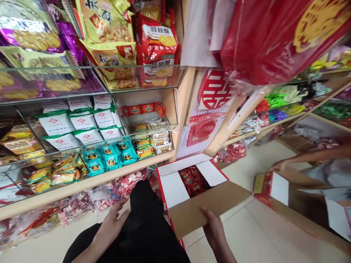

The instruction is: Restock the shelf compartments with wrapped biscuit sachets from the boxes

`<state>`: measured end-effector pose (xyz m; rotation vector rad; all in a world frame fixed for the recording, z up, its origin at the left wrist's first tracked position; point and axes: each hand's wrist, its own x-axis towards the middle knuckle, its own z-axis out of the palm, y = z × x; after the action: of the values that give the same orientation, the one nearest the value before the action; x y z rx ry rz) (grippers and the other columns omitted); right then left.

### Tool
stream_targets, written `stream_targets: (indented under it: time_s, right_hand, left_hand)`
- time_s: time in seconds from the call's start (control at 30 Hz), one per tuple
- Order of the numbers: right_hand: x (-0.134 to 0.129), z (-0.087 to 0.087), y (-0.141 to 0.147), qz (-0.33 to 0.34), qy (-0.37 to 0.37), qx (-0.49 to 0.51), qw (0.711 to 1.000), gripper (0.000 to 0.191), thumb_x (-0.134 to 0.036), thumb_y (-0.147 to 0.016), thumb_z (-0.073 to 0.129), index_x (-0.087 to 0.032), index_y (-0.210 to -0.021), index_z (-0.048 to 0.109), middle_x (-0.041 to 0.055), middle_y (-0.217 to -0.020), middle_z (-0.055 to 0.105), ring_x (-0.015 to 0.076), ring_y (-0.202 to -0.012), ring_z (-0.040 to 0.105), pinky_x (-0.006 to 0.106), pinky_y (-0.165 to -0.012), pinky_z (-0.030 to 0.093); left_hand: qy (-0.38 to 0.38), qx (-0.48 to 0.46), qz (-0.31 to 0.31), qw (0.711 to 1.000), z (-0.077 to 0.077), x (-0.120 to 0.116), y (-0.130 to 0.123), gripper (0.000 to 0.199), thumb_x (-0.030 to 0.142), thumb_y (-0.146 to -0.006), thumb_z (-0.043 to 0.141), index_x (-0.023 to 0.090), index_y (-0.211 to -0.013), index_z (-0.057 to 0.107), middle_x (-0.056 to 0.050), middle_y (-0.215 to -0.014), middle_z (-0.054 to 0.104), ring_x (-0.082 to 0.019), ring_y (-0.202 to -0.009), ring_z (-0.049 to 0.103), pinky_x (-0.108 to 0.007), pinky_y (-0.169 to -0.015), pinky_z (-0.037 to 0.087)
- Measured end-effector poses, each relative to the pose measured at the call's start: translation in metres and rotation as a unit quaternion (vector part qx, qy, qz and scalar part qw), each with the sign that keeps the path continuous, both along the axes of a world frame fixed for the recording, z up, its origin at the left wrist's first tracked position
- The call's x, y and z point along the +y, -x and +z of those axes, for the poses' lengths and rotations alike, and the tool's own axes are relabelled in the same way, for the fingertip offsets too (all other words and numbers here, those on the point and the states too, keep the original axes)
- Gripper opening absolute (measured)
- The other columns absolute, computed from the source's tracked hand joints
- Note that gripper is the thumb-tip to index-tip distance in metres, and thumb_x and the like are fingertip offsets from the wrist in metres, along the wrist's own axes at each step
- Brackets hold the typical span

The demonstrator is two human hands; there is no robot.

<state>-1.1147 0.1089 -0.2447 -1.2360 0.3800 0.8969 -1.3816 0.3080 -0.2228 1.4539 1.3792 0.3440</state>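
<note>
A red-edged cardboard box (170,193) stands on the floor in front of my knee. Its top flaps are folded partly outward, and red wrapped packets (193,180) show through the gap between them. My right hand (215,228) grips the edge of the box's long brown flap (211,204), thumb on top and the other fingers hidden beneath. Beside my black-trousered knee (146,215), my left hand (116,219) is loosely open, thumb and fingers apart, and no object shows clearly in it.
Shelves (104,160) of snack packs behind clear guards run along the left. Bagged goods (79,204) lie on the floor below them. A red bag (263,40) hangs overhead at right. Another person's hand (281,166) touches a second open carton (279,188) at right.
</note>
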Motion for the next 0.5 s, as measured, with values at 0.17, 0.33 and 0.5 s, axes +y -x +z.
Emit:
stream_targets:
  time_s: [0.17, 0.33, 0.5]
  right_hand:
    - [0.003, 0.037, 0.016, 0.013, -0.089, -0.016, 0.996, 0.05, -0.027, -0.062, 0.063, -0.011, -0.108, 0.048, 0.0068, -0.09, 0.062, 0.0227, -0.083, 0.057, 0.031, -0.067, 0.048]
    - [-0.012, 0.049, 0.023, -0.012, -0.079, -0.031, 0.996, 0.07, -0.031, -0.057, 0.067, -0.014, -0.119, 0.039, 0.0073, -0.096, 0.061, 0.0251, -0.087, 0.057, 0.031, -0.067, 0.049]
    - [-0.043, 0.073, 0.031, -0.047, -0.017, -0.082, 0.995, 0.077, -0.037, -0.055, 0.068, -0.013, -0.122, 0.037, 0.0057, -0.09, 0.064, 0.0269, -0.088, 0.057, 0.035, -0.068, 0.049]
  left_hand:
    - [0.172, -0.076, -0.035, 0.982, 0.033, -0.025, -0.075, 0.061, 0.048, -0.058, 0.062, 0.023, -0.11, 0.042, -0.009, -0.125, 0.042, -0.023, -0.112, 0.043, -0.032, -0.092, 0.037]
    - [0.293, -0.065, -0.049, 0.953, 0.033, -0.035, -0.101, 0.065, 0.057, -0.061, 0.056, 0.026, -0.115, 0.037, -0.011, -0.121, 0.045, -0.023, -0.092, 0.056, -0.034, -0.075, 0.045]
    - [0.357, -0.101, -0.062, 0.927, 0.048, -0.035, -0.111, 0.055, 0.058, -0.061, 0.056, 0.026, -0.105, 0.045, -0.007, -0.101, 0.059, -0.019, -0.075, 0.06, -0.036, -0.072, 0.044]
